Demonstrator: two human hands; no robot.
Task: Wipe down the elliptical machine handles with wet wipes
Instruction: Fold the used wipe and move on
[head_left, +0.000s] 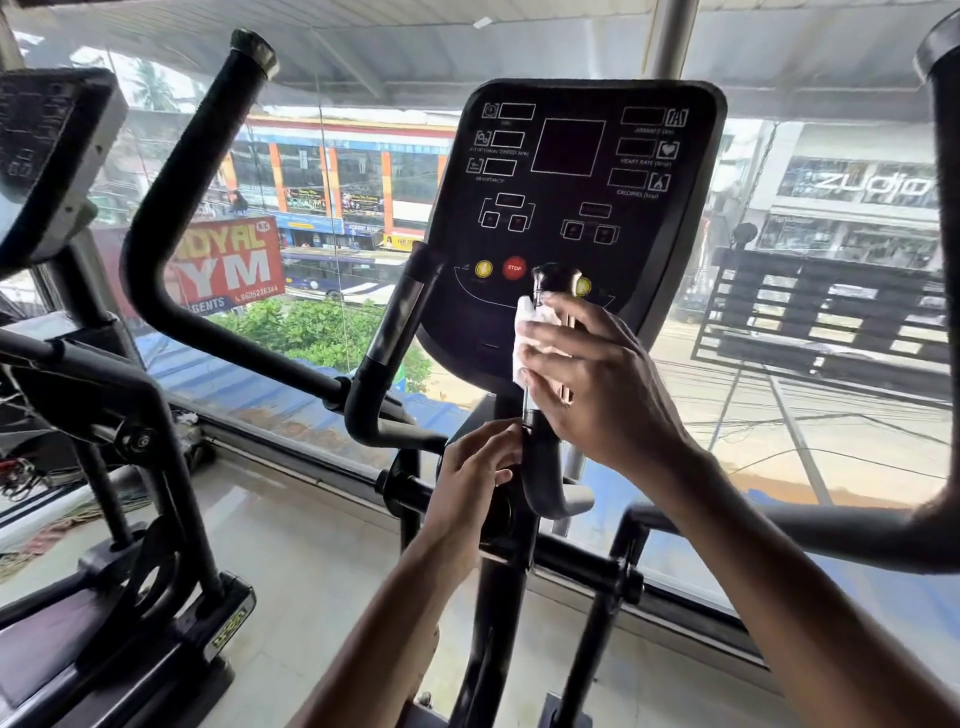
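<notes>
1. Counting two machines here: the elliptical machine (493, 597) straight ahead with its console (571, 218), plus a second machine (130, 415) off to the left, both right by the window (779, 364).
2. Four handles on the near one. Two long: left long handle (171, 208) and right long handle (948, 182), one out on each side. Two short, under the console: left short handle (395, 322) and right short handle (540, 467).
3. Just one wet wipe (527, 343), white, folded round the upper stretch of the right short handle, just below its cap and in front of the console's lower edge.
4. Two bare hands up, both on that same handle.
5. Right hand (592, 379) curled round the wipe and the bar together, fingers closed over the white. Can't really make out the thumb.
6. Left hand (475, 473) lower down, fingers bent in and pinching the black part just above the bend.
7. On the console: one red STOP button (514, 268) and two yellow ones, left yellow button (483, 268) beside STOP and right yellow button (583, 286) peeking out next to the handle cap.
</notes>
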